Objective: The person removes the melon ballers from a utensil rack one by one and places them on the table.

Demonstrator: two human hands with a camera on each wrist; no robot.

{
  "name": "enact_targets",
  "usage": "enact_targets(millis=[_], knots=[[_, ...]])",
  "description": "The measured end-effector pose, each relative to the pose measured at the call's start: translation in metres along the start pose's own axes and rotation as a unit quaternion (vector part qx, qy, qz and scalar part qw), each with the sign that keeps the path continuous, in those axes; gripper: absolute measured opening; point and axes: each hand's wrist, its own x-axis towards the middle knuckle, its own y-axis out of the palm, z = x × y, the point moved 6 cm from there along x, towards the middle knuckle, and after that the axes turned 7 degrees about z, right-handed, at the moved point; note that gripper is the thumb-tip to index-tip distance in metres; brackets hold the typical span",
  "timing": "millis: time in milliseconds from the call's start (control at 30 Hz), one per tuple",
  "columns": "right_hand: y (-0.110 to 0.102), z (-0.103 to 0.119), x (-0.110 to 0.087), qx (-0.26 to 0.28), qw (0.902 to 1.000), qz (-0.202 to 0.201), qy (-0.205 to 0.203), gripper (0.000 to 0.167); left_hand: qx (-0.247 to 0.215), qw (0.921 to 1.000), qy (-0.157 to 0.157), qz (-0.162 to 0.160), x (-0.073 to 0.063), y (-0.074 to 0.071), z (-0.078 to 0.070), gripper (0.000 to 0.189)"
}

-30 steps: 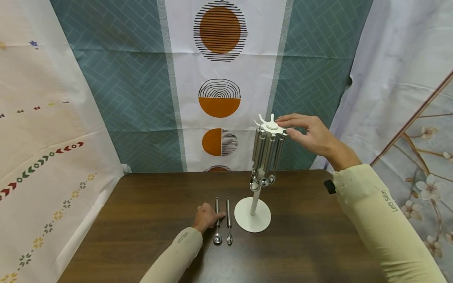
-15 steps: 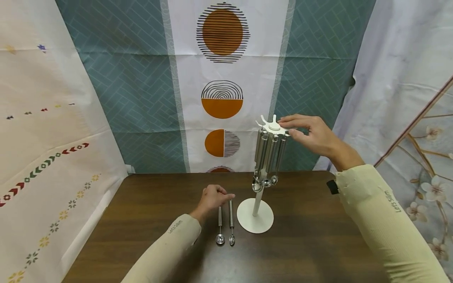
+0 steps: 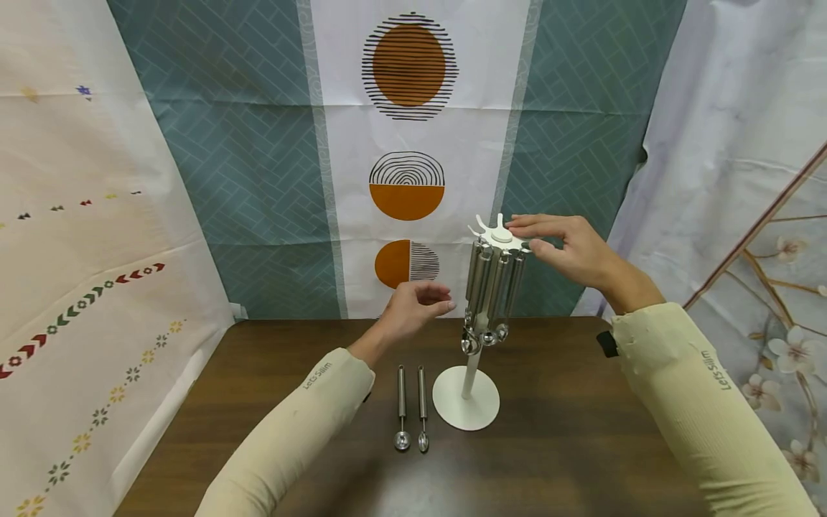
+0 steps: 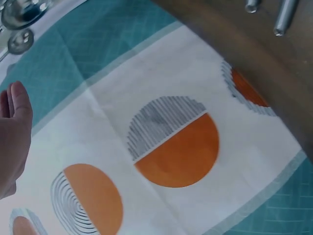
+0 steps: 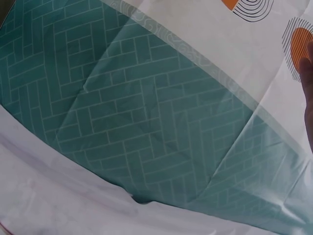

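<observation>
Utensils (image 3: 497, 283) hang vertically on the white stand (image 3: 466, 413), just right of the left hand (image 3: 413, 310), relaxed and holding nothing! Up top, the right hand (image 3: 571, 249) touches the stand, fingers straight.

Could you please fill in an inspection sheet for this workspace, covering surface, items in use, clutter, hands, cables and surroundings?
Surface: table, brown, wood-grained.
Stand: white, upright on the table.
Hanging utensils: metal, hung around the stand's top.
Loose utensils: two, lying side by side, apart, left of the stand's base.
Clutter: nothing seen.
Left hand: raised beside the hanging utensils, with nothing visible in its grasp.
Right hand: at the stand's top, fingers apparently resting on it.
Cables: nothing seen.
Surroundings: patterned cloths behind and at both sides.
</observation>
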Motion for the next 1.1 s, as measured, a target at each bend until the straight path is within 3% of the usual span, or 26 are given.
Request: enact_targets(millis=[200, 600, 800, 967, 1100], knots=[[-0.001, 0.001, 0.001, -0.008, 0.9999, 0.009, 0.003, 0.032, -0.019, 0.9987, 0.043, 0.020, 0.011, 0.003, -0.023, 0.032], [-0.003, 0.003, 0.001, -0.018, 0.9996, 0.014, 0.017, 0.034, -0.042, 0.9959, 0.064, 0.049, 0.022, 0.016, -0.031, 0.030], [-0.002, 0.003, 0.002, -0.016, 0.9996, 0.017, 0.016, 0.034, -0.038, 0.9962, 0.065, 0.042, 0.019, 0.014, -0.032, 0.027], [-0.002, 0.003, 0.002, -0.025, 0.9994, 0.020, 0.014, 0.034, -0.023, 0.9964, 0.080, 0.012, 0.015, 0.000, -0.036, 0.027], [-0.003, 0.003, 0.001, -0.031, 0.9992, 0.023, 0.013, 0.035, -0.007, 0.9977, 0.066, -0.013, 0.010, -0.011, -0.032, 0.027]])
